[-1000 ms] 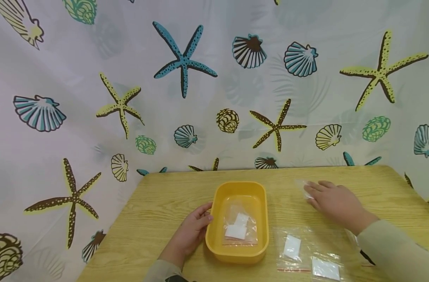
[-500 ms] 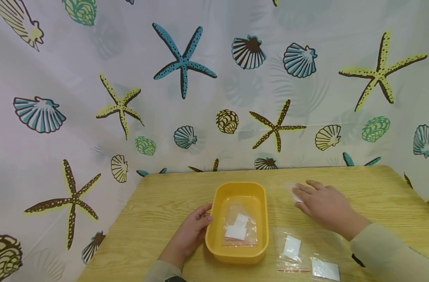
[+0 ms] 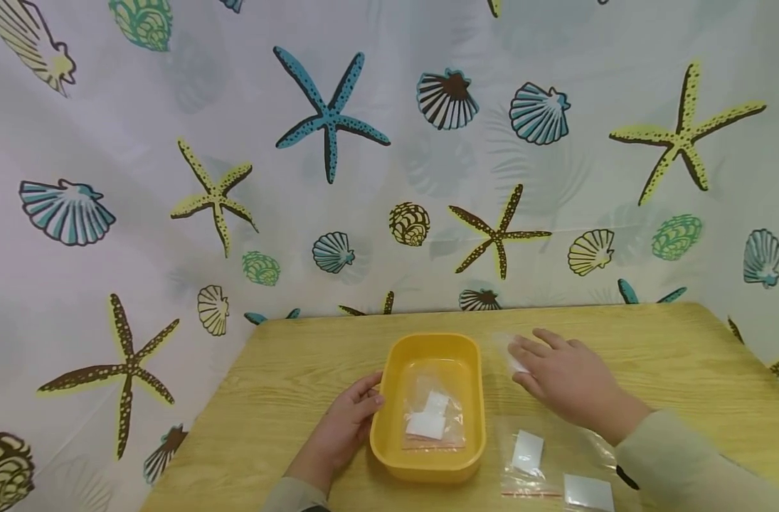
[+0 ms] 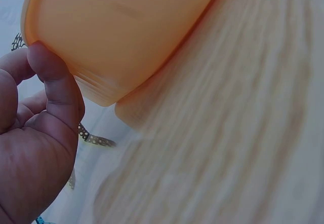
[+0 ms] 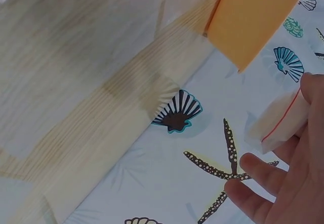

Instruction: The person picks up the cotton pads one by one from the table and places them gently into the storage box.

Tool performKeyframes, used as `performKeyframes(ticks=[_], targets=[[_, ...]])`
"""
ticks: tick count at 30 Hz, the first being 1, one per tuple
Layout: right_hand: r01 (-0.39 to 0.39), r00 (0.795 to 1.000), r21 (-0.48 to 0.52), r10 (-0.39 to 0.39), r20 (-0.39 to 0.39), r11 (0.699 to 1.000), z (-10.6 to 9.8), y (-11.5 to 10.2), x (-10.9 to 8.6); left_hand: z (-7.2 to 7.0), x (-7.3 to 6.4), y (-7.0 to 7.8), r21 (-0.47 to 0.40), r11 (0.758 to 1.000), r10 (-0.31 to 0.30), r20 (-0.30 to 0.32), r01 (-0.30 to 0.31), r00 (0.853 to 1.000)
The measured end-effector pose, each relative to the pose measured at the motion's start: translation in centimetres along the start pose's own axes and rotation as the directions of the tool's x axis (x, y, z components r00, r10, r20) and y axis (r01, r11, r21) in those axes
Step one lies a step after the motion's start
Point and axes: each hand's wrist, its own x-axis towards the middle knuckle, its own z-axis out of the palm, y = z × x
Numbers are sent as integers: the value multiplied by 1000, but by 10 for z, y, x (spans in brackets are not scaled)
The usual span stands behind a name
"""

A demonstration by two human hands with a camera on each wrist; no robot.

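A yellow plastic tray [image 3: 427,472] stands on the wooden table, with small clear zip bags [image 3: 426,427] holding white pieces inside it. My left hand [image 3: 346,423] grips the tray's left rim; in the left wrist view the thumb and fingers pinch its wall. To the right of the tray, my right hand [image 3: 570,380] holds another clear zip bag [image 3: 504,347] with a white piece. The red strip of that bag [image 5: 283,117] shows between thumb and fingers in the right wrist view, the other fingers spread away from it.
Nearer the front, right of the tray, lie further zip bags: one with a white piece [image 3: 528,451] and a red strip, another with a white rectangle [image 3: 587,492]. A curtain [image 3: 363,277] printed with starfish and shells hangs behind the wooden table [image 3: 287,363].
My right hand has moved left with its bag, closer to the tray. The left hand stays at the tray's rim. The head view has shifted slightly.
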Motion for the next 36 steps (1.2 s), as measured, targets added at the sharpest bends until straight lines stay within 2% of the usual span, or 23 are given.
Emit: performKeyframes(ticks=[21, 36], targets=[[57, 998, 52, -55, -36, 997, 9, -44, 20, -2, 0, -2, -3, 1000, -2, 0, 2, 1000], [78, 997, 72, -77, -11, 994, 11, -71, 37, 0, -1, -1, -7, 1000, -2, -8, 2, 1000]])
